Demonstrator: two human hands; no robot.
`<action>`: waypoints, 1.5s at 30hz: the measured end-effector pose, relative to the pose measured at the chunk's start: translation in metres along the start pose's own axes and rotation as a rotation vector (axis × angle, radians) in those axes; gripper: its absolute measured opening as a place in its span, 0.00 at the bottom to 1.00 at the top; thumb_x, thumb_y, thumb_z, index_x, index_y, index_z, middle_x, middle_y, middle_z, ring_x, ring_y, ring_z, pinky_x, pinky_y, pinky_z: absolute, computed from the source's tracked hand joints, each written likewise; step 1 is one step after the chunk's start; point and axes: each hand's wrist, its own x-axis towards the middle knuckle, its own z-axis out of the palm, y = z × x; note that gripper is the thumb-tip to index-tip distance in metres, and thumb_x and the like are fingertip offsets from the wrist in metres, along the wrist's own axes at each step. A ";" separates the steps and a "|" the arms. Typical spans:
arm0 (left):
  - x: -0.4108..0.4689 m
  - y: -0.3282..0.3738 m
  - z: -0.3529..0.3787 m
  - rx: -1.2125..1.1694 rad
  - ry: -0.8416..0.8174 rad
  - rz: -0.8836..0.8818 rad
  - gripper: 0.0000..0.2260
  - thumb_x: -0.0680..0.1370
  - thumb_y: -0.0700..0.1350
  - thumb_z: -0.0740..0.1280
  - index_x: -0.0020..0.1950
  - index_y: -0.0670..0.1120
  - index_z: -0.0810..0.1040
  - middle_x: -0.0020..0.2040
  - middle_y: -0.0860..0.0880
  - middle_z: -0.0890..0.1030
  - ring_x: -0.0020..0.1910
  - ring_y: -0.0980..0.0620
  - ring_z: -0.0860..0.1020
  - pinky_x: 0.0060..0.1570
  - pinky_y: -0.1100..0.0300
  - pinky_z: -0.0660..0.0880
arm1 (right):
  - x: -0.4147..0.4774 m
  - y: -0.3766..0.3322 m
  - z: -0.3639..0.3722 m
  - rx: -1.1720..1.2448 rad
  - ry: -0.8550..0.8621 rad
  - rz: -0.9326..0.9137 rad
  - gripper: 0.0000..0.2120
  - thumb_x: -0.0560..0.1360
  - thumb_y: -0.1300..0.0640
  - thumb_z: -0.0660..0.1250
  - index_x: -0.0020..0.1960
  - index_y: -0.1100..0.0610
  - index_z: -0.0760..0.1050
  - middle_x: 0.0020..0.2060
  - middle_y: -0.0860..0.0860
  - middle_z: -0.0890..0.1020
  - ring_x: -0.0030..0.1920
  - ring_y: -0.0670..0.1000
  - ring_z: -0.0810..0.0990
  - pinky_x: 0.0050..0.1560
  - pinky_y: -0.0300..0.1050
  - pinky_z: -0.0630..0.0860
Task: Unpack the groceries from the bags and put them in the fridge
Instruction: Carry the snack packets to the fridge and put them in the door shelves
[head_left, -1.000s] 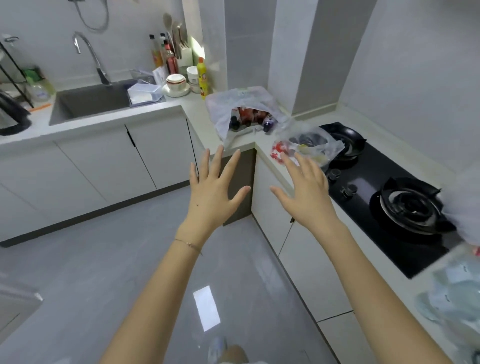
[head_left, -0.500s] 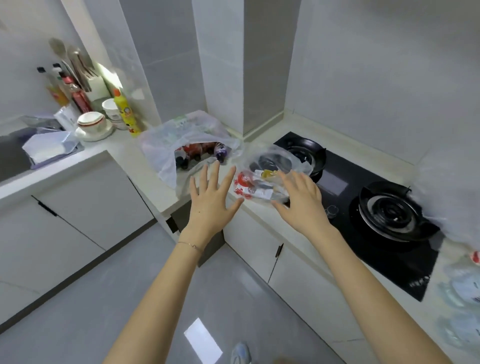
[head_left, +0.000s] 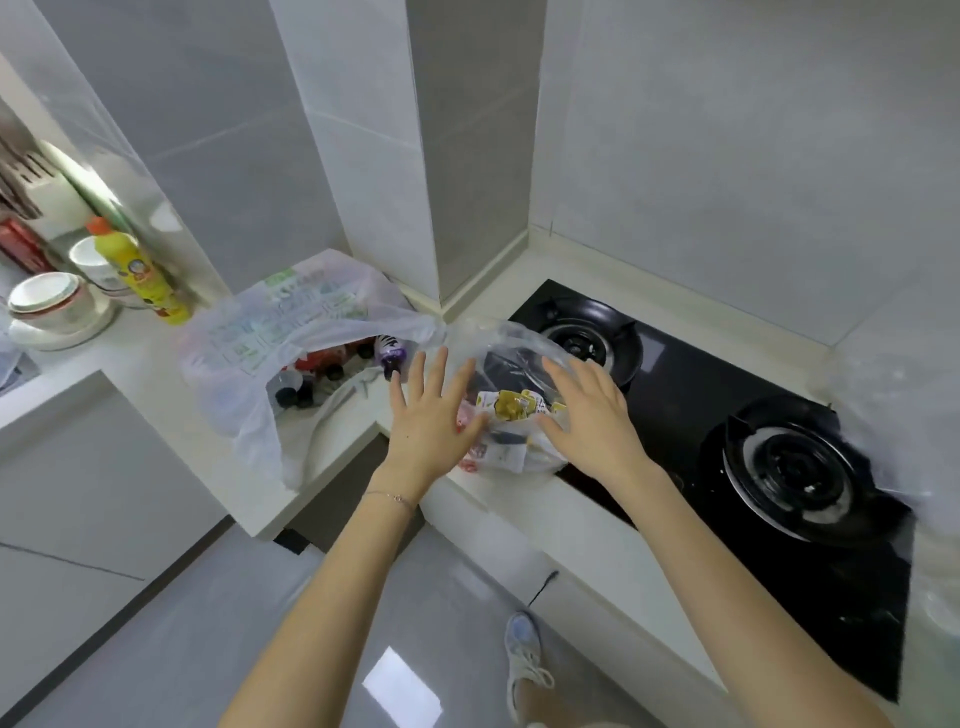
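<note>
A clear plastic bag (head_left: 506, 343) with yellow and red food packets (head_left: 511, 408) sits on the counter corner beside the hob. My left hand (head_left: 428, 415) hovers at the bag's left side, fingers spread and straight. At the bag's right side my right hand (head_left: 592, 415) is also spread flat; contact with the plastic cannot be told. A white printed bag (head_left: 291, 322) lies open to the left, showing several small bottles (head_left: 332, 364) inside. No fridge is in view.
A black two-burner gas hob (head_left: 779, 467) lies right of the clear bag. Another plastic bag (head_left: 904, 395) blurs the right edge. A yellow bottle (head_left: 137, 270), white cup and stacked bowls (head_left: 49, 299) stand at the left. A tiled pillar (head_left: 415, 156) rises behind the bags.
I have stepped closer to the counter corner. Both hands moved forward from mid-air over the floor to either side of the clear bag, still spread.
</note>
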 end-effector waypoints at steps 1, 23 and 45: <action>0.012 0.000 0.006 0.004 -0.018 -0.003 0.30 0.80 0.61 0.55 0.80 0.55 0.50 0.80 0.46 0.47 0.79 0.42 0.43 0.73 0.41 0.40 | 0.012 0.005 0.003 0.005 -0.012 -0.002 0.32 0.79 0.46 0.62 0.78 0.49 0.52 0.77 0.52 0.55 0.77 0.55 0.47 0.75 0.56 0.51; 0.137 -0.033 0.108 -0.245 -0.423 0.093 0.19 0.79 0.46 0.63 0.70 0.52 0.70 0.71 0.51 0.70 0.72 0.47 0.64 0.70 0.52 0.58 | 0.138 0.039 0.096 0.029 -0.522 0.097 0.33 0.78 0.49 0.64 0.78 0.53 0.56 0.74 0.51 0.64 0.74 0.55 0.60 0.72 0.52 0.61; 0.149 -0.047 0.090 -1.060 -0.344 -0.197 0.16 0.78 0.44 0.69 0.64 0.49 0.69 0.54 0.54 0.78 0.52 0.59 0.77 0.51 0.75 0.71 | 0.161 0.028 0.101 0.783 0.027 0.577 0.10 0.72 0.58 0.73 0.45 0.63 0.75 0.39 0.58 0.82 0.37 0.50 0.78 0.40 0.44 0.73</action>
